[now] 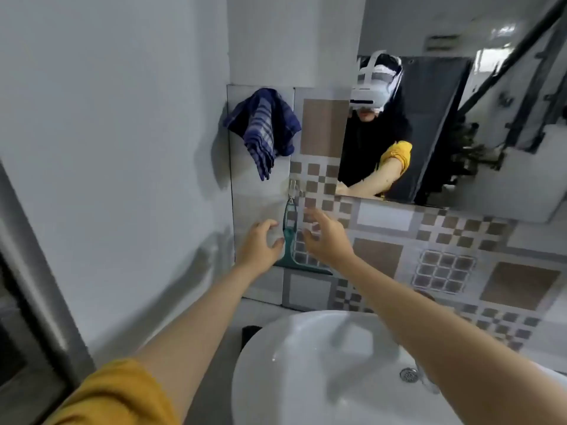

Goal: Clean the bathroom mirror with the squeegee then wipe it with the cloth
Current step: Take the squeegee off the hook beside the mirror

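Tiled wall above sink point(276, 357), squeegee point(290, 237) on hook point(293, 187), cloth point(264, 130) hung higher, mirror point(445, 127) to their right, left hand point(260, 246) and right hand point(328, 237) flanking squeegee, fingers spread and empty: nothing begun, both passes seemingly left.

A white basin point(306, 363) filled the lower middle of the view, its metal drain point(408, 375) lying toward the right side of the bowl. Behind it rose a tiled wall point(460, 256) — a patchwork of brown and grey squares, some small and checkered, some large and plain. To the left stood a plain pale wall point(107, 148), bare and shadowed low down. A small metal hook point(293, 187) was fixed on the tiles near the corner — its details were blurred.
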